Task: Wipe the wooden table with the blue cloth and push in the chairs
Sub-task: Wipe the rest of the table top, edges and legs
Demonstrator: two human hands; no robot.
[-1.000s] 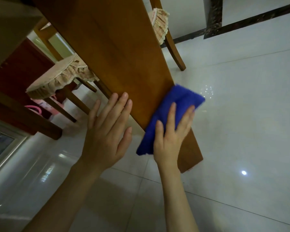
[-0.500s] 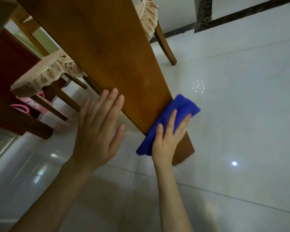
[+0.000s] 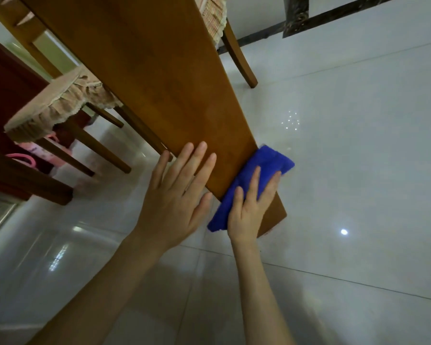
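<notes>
Flat-fingered, the right hand (image 3: 249, 210) is pinning the cloth (image 3: 271, 160), seemingly soft and light, under its palm against the table (image 3: 159, 83) edge; the left hand (image 3: 174, 195), fingers straight, is bracing.

No word, label, brand, number or sign can be read here. The only print-like marks are small dark specks on the pink thing (image 3: 31, 148) on the floor below the chair (image 3: 47, 105) at the left. They are too blurred to tell whether they are letters or only a pattern.
</notes>
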